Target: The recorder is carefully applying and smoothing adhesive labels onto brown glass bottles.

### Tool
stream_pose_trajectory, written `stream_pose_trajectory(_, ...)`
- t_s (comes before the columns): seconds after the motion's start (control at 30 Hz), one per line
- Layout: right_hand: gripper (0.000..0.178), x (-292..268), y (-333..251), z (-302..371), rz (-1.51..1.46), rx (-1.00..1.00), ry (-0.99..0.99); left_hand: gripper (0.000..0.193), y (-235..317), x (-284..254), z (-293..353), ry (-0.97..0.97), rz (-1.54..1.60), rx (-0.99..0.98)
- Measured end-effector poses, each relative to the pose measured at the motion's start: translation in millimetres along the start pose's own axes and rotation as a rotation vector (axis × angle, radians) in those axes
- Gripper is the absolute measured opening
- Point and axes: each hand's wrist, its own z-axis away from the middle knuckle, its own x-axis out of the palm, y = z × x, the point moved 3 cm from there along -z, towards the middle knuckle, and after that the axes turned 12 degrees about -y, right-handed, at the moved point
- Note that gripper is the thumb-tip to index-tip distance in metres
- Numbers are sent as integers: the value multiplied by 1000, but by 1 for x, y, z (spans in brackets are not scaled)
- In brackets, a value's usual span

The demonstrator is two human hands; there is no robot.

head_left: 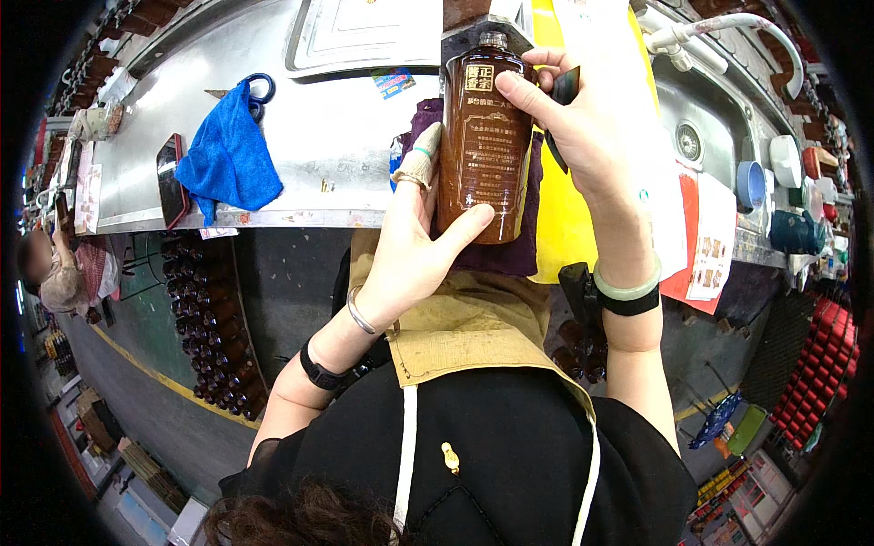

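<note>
Fingers of left hand (411, 252) and right hand (592, 136) clamp the lettered brown bottle (484, 146), whose neck (492, 40) looks uncapped, so I judge handling underway, its remainder unclear.

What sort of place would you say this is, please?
Likely a bottling or bottle-finishing workshop: a tall brown bottle with gold print is held at a shiny steel worktop, and rows of what look like dark brown bottles show below it on the left.

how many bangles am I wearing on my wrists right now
2: a silver bangle on your left wrist and a pale green bangle on your right wrist.
</note>
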Motion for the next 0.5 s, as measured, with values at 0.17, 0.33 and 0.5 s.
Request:
stream_pose_trajectory(0.17, 49, 1, 2, -1, 6, -14, -4, 89, -1, -1, 0, -2, -6, 4)
stream_pose_trajectory(0.33, 55, -1, 4, -2, -10, -17, -12, 89, -2, 1, -1, -4, 20, 19)
stream_pose_trajectory(0.5, 58, 2, 0, 0, -33, -10, -10, 90, -1, 0, 1, 11, -22, 18)
